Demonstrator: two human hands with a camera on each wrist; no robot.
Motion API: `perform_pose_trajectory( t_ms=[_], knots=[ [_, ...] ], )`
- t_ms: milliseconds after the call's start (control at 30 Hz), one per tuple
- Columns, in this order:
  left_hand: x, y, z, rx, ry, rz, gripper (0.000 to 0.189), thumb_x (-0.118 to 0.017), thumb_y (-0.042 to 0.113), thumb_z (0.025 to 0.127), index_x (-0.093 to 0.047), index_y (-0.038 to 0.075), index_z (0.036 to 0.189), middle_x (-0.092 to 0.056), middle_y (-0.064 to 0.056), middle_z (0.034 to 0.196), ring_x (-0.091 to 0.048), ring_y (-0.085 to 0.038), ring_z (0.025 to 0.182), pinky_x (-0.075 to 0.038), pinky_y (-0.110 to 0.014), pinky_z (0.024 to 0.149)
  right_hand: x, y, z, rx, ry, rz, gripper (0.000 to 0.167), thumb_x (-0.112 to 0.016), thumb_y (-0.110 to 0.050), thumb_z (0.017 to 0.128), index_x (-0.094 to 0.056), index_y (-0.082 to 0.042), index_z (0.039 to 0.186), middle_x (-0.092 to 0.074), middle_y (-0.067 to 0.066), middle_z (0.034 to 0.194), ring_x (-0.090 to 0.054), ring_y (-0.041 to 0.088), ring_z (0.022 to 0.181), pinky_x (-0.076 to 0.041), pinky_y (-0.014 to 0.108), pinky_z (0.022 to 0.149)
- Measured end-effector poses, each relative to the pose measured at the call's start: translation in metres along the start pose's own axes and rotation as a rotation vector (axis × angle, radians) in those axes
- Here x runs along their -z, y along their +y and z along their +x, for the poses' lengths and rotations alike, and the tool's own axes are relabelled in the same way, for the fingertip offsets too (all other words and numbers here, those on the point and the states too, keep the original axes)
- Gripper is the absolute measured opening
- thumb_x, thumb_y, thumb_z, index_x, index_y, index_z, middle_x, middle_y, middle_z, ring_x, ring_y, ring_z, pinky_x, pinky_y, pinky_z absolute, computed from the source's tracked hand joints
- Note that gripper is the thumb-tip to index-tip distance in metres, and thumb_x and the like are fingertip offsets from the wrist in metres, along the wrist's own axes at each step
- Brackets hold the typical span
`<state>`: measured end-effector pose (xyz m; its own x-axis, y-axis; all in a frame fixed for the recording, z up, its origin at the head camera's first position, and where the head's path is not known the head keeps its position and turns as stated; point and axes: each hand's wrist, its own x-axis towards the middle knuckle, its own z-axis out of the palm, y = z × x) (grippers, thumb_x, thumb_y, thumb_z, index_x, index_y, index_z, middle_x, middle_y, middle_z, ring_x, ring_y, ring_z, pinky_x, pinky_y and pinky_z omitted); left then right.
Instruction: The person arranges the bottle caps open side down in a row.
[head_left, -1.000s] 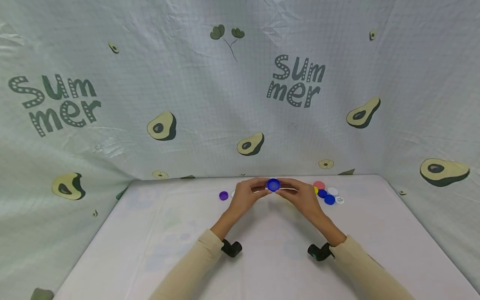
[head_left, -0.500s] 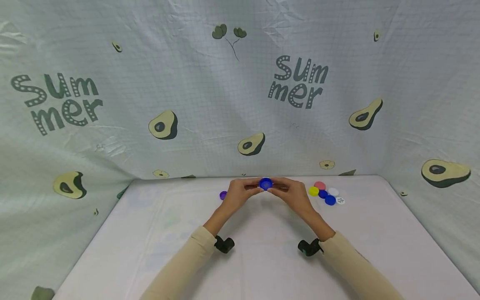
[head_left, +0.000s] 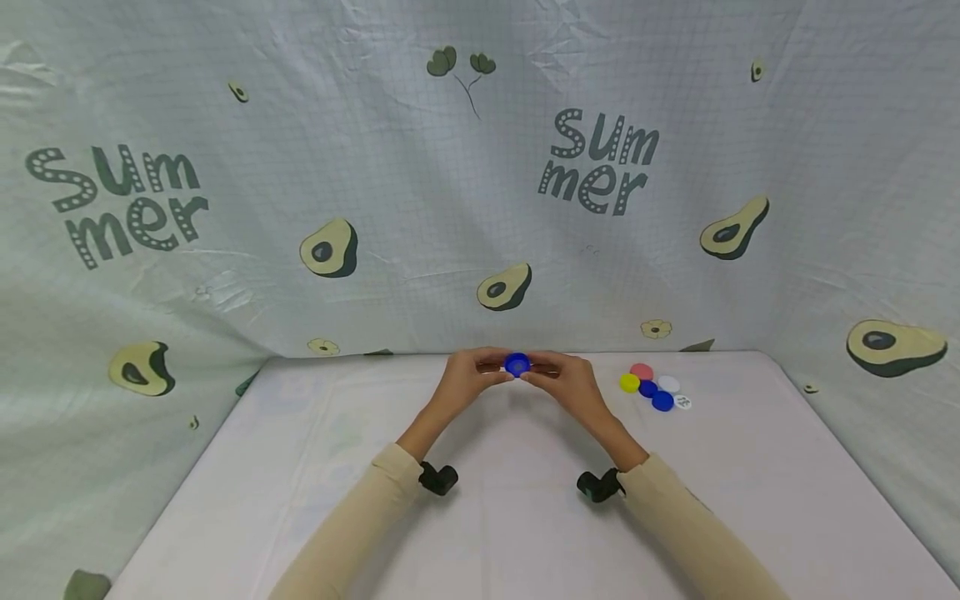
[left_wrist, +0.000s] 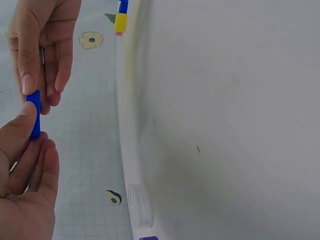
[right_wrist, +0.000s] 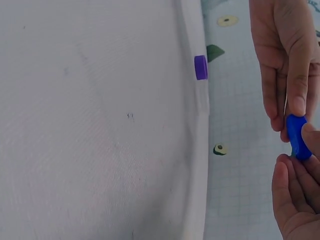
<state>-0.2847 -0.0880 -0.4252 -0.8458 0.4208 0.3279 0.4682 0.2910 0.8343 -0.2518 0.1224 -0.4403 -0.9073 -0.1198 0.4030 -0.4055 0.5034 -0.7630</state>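
Note:
A blue bottle cap (head_left: 517, 364) is held above the table between both hands, its hollow side facing the head camera. My left hand (head_left: 463, 383) pinches its left edge with thumb and fingers. On the opposite edge, my right hand (head_left: 568, 383) pinches it too. Seen edge-on in the left wrist view, the blue cap (left_wrist: 34, 115) has the left hand (left_wrist: 30, 185) below it and the right hand (left_wrist: 47, 50) above. The right wrist view shows the same cap (right_wrist: 298, 137) slightly tilted between the fingers.
Right of the hands lies a group of caps: pink (head_left: 641, 371), yellow (head_left: 630, 382), blue (head_left: 663, 401), white (head_left: 668, 384) and a printed white one (head_left: 682, 402). A purple cap (right_wrist: 201, 67) and a clear-white lid (left_wrist: 141, 206) sit near the table's far edge, hidden in the head view.
Both hands have shifted left with the blue cap between them. The yellow cap has come into full view, while the purple cap has become hidden behind the left hand.

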Motion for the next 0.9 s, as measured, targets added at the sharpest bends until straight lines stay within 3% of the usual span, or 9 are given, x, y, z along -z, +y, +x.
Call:
perform_pose_trajectory(
  t_ms=[233, 633, 900],
  knots=[
    [0.007, -0.004, -0.001, 0.007, -0.012, 0.002, 0.035, -0.081, 0.009, 0.087, -0.073, 0.001, 0.120, -0.075, -0.012, 0.114, -0.072, -0.023, 0.102, -0.058, -0.028, 0.088, -0.006, -0.001, 0.003, -0.025, -0.016, 0.036, 0.039, -0.080, -0.019, 0.089, -0.072, -0.003, 0.124, -0.075, 0.013, 0.115, -0.074, 0.027, 0.103, -0.059, 0.035, 0.087],
    [0.012, -0.008, -0.001, 0.057, -0.029, 0.029, 0.036, -0.082, 0.009, 0.085, -0.073, 0.000, 0.119, -0.074, -0.014, 0.115, -0.072, -0.023, 0.099, -0.059, -0.029, 0.086, -0.013, 0.002, 0.006, -0.040, -0.035, 0.005, 0.038, -0.082, -0.019, 0.087, -0.074, -0.004, 0.120, -0.075, 0.012, 0.114, -0.074, 0.025, 0.100, -0.060, 0.033, 0.085],
    [0.014, -0.010, -0.002, 0.038, -0.044, 0.029, 0.036, -0.081, 0.005, 0.085, -0.072, -0.004, 0.119, -0.073, -0.019, 0.114, -0.072, -0.030, 0.101, -0.059, -0.030, 0.086, -0.015, 0.001, 0.007, -0.048, -0.059, 0.016, 0.038, -0.081, -0.016, 0.087, -0.073, -0.002, 0.121, -0.075, 0.013, 0.115, -0.074, 0.025, 0.101, -0.059, 0.032, 0.085]
  ],
)
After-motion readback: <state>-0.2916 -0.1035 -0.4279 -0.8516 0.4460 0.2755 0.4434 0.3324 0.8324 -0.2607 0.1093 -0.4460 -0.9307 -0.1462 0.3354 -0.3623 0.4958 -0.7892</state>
